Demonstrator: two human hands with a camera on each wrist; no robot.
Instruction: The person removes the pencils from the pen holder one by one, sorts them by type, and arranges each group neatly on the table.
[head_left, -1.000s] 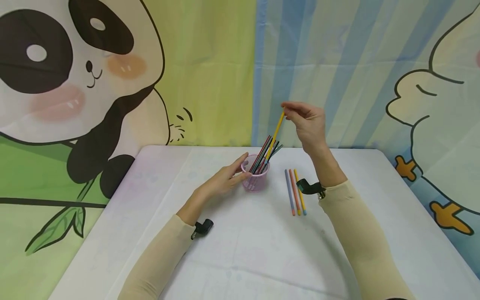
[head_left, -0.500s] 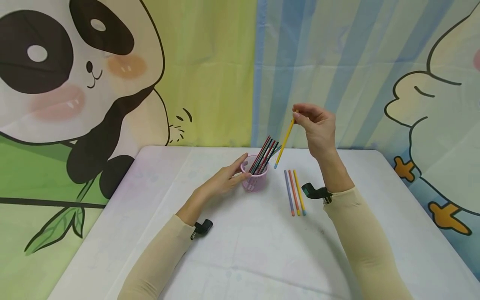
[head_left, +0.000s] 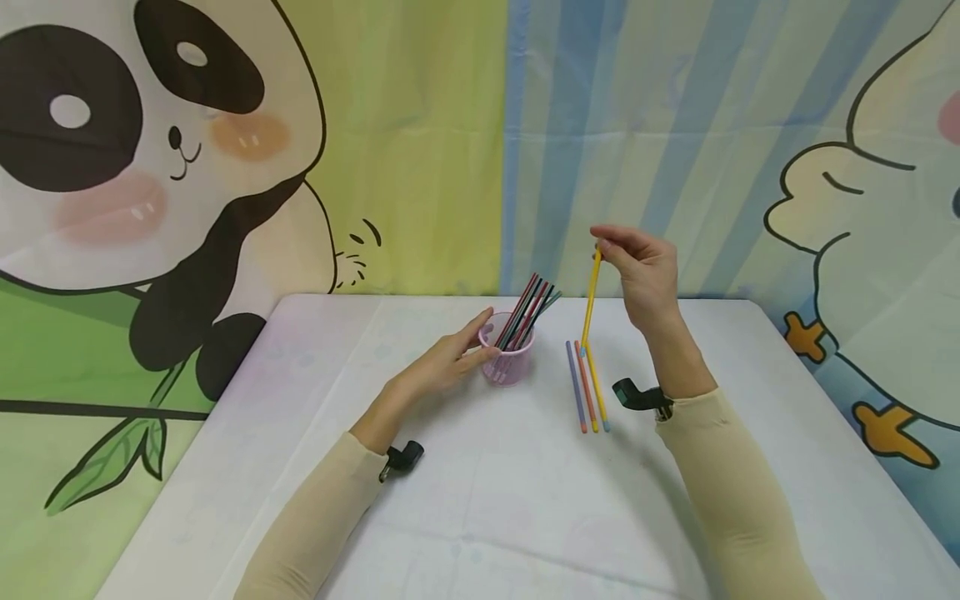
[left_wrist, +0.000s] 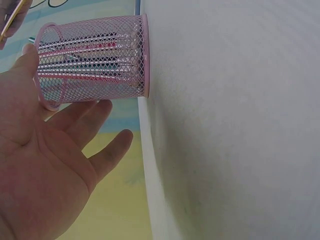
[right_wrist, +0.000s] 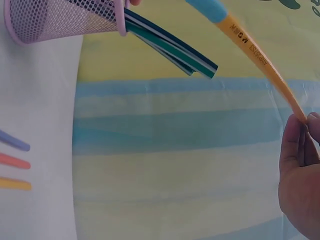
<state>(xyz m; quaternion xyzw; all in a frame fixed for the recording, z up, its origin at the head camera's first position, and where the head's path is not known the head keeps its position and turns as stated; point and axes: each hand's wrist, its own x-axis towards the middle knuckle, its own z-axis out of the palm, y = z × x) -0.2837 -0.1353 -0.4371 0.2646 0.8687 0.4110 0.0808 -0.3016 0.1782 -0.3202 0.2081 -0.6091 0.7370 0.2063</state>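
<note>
My left hand [head_left: 450, 358] holds the pink mesh pencil cup [head_left: 507, 367] at its rim, thumb on the near side and fingers on the far side. Upright on the table, the cup carries several dark green and red striped pencils [head_left: 527, 310], leaning right. Above the table to its right, my right hand [head_left: 641, 275] pinches the top of a yellow pencil [right_wrist: 257, 56] with a blue lower end. That pencil hangs almost upright, its blue end overlapping the loose pencils in the head view. A purple [head_left: 576, 387], an orange [head_left: 585, 375] and another yellow pencil [head_left: 598, 390] lie side by side there.
A white cloth covers the table [head_left: 465, 492]. Behind its far edge hangs a curtain [head_left: 420, 150] printed with a panda and other cartoon figures. Black wrist cameras [head_left: 405, 457] sit on both wrists.
My right hand has drawn the yellow pencil out of the cup, moved it right and lowered it over the loose pencils. The left hand and the cup have stayed put.
</note>
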